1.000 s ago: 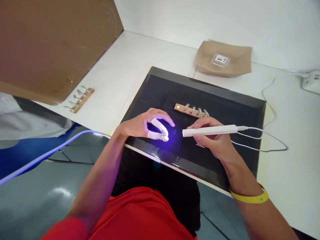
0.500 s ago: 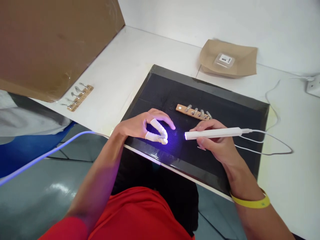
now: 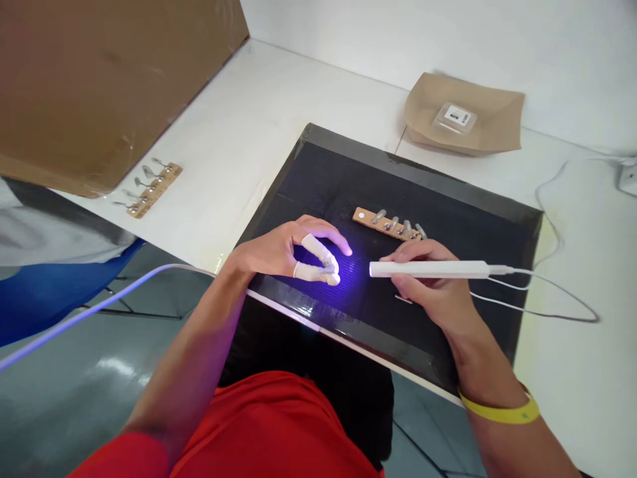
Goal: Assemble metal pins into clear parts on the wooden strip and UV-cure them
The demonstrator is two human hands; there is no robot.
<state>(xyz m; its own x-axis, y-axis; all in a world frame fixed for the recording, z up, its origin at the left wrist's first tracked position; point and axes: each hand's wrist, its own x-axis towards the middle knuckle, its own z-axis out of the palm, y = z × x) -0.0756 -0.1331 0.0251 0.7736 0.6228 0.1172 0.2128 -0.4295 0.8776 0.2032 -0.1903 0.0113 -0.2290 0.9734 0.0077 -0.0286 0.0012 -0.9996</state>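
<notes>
My left hand (image 3: 293,249), with white finger cots on thumb and index finger, pinches something small and pale at the tips; glare hides its kind. My right hand (image 3: 438,282) grips a white pen-shaped UV lamp (image 3: 428,269) with a cable at its back end. The lamp is lit and points left, throwing violet light on the pinched fingertips, a short gap away. Both hands are above a black mat (image 3: 318,179). Behind them on the mat lies a wooden strip (image 3: 367,217) bearing several clips with greyish translucent pieces.
A second strip with clips (image 3: 154,191) lies at the left, beside a large cardboard sheet (image 3: 99,86). At the back right stands a brown paper tray (image 3: 492,136) holding a clear labelled box (image 3: 455,118). The white lamp cable (image 3: 562,304) loops over the right side of the table.
The view has shifted slightly. The lamp has turned a little, its cable end now lower and further right. My left hand keeps its pinch in the violet light.
</notes>
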